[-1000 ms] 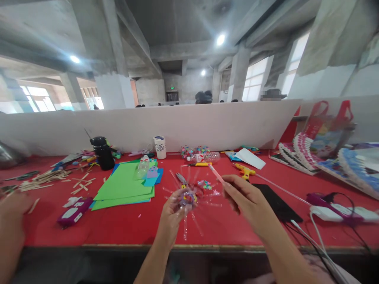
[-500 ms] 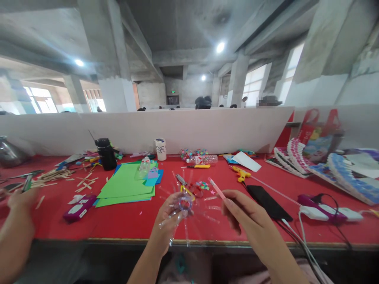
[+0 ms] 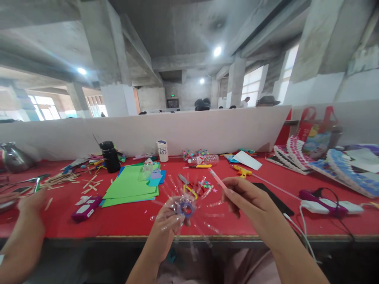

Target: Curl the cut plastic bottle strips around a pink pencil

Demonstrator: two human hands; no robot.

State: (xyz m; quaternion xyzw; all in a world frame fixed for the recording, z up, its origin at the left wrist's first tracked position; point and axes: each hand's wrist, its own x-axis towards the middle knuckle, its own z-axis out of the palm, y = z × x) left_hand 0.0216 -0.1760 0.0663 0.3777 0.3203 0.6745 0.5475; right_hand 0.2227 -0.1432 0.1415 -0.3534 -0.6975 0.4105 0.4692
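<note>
My left hand (image 3: 169, 221) is closed on a clear plastic bottle top cut into thin strips (image 3: 211, 215), which fan out around its blue neck ring (image 3: 186, 209). Between the thumb and fingers of my right hand (image 3: 247, 197) is a slim pink pen-like stick (image 3: 217, 179), pointing up and to the left; its exact kind is unclear. The stick is apart from the bottle piece. Just beyond the strips lie yellow-handled scissors (image 3: 189, 190) and small coloured stars (image 3: 205, 184).
A yellow glue gun (image 3: 242, 171), a black phone-like slab (image 3: 274, 199) and a purple power strip (image 3: 322, 202) lie to the right. Green paper sheets (image 3: 130, 187), a black flask (image 3: 110, 157) and a co-worker's hand (image 3: 32, 203) are on the left. A plastic bottle (image 3: 207, 159) lies behind.
My left hand has tilted the bottle piece, so its ring and spread strips show more openly. My right hand has moved slightly up and away with the pink stick. The co-worker's arm has shifted.
</note>
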